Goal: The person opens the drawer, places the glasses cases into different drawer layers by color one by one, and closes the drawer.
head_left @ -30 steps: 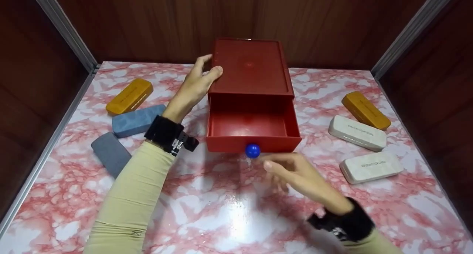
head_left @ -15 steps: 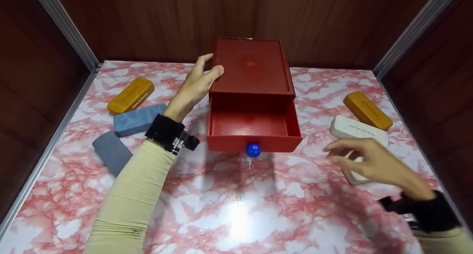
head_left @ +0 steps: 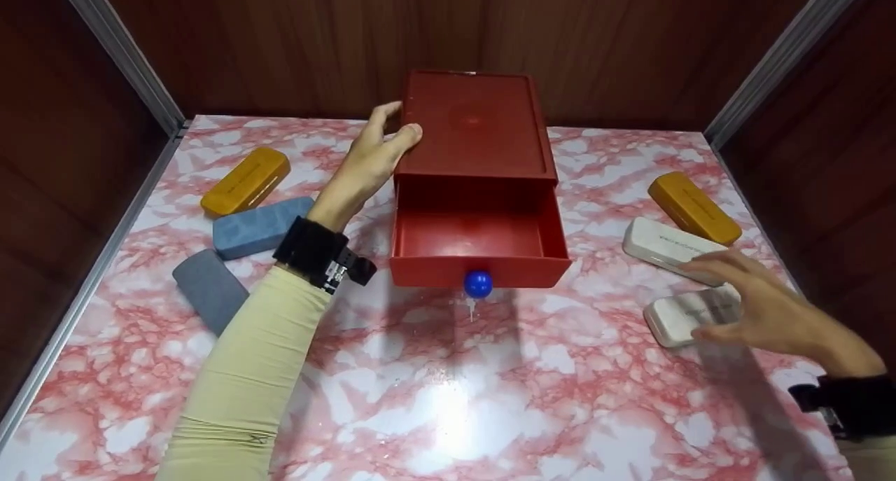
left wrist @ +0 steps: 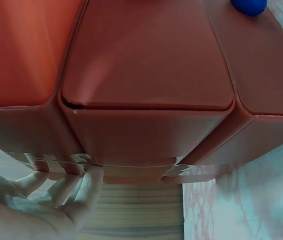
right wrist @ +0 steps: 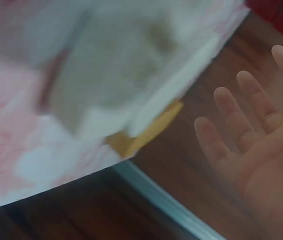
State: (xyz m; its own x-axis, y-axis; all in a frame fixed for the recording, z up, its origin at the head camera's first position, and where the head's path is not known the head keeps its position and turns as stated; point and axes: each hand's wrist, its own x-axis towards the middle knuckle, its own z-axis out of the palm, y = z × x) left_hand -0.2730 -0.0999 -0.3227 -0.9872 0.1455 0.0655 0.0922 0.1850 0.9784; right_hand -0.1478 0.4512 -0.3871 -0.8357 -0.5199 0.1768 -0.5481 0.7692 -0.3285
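A red plastic drawer box (head_left: pixel 476 127) stands at the back middle, its drawer (head_left: pixel 434 272) pulled out toward me and holding nothing. A round blue knob (head_left: pixel 478 284) sits on the drawer front. My left hand (head_left: pixel 364 162) holds the box by its left side, thumb over the top edge; the left wrist view shows fingers (left wrist: pixel 89 187) against the box's edge. On the right, my right hand (head_left: pixel 770 313), fingers spread, hovers over the nearer white glasses case (head_left: pixel 682 316) and overlaps the other white glasses case (head_left: pixel 654 244). The right wrist view shows its palm (right wrist: pixel 276 170) holding nothing.
A mustard glasses case (head_left: pixel 694 208) lies behind the white ones. On the left lie a mustard case (head_left: pixel 245 181), a blue case (head_left: pixel 259 227) and a grey case (head_left: pixel 210 288). Dark wood-look panels (head_left: pixel 294 40) wall the marbled table (head_left: pixel 448 397).
My right hand has moved from beside the blue knob rightward to the white glasses cases. The left hand and the drawer box have stayed in place.
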